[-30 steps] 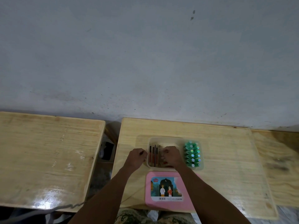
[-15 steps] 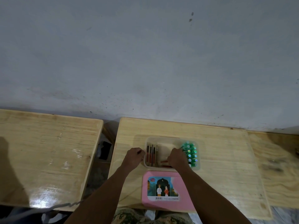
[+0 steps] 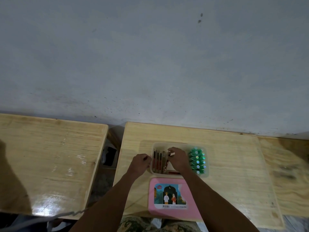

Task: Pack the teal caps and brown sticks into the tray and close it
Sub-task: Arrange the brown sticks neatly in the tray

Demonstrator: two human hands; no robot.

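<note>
tray: clear plastic, sits mid-desk toward the wall edge, open, probably light enough to skid if nudged
teal caps: already lined up in two rows along the tray's right side, touching each other; look like hard little plastic bits, so likely slippery and easy to knock over
brown sticks: several lie side by side at the tray's left end, thin and stiff by the look of them; best pinched mid-length
right hand: curled down inside the tray, fingertips pinched on one brown stick that sits tilted next to the row
left hand: loosely curled against the tray's left wall, seems to be steadying it, nothing in it that I can see
lid: pink, flat on the desk's near edge just in front of the tray, not on yet; grab it by the long edges I'd say
</note>
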